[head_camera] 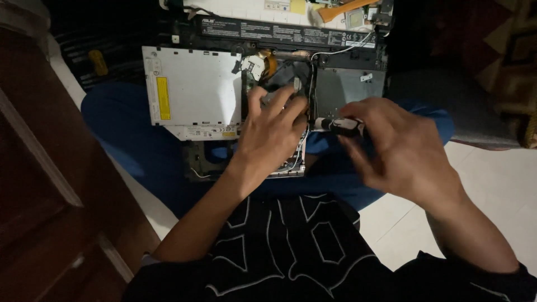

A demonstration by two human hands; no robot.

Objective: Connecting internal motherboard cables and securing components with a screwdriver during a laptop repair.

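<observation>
An opened laptop base (347, 84) rests across my lap with its inner parts bared. A silver optical drive (193, 92) with a yellow label fills its left side. A long black battery (279, 32) runs along its far edge. My left hand (271, 134) lies flat on the middle of the laptop, fingers spread over the board and cables. My right hand (397, 148) grips a screwdriver (335, 124) with a black and white handle, held sideways just right of my left hand. The tip is hidden behind my left fingers.
A dark wooden cabinet (39, 184) stands close on the left. White floor tiles (498, 179) show at the right, a patterned rug (503, 61) beyond them. An orange-handled tool (341, 10) and small parts lie on a white surface past the laptop. A yellow object (99, 61) lies far left.
</observation>
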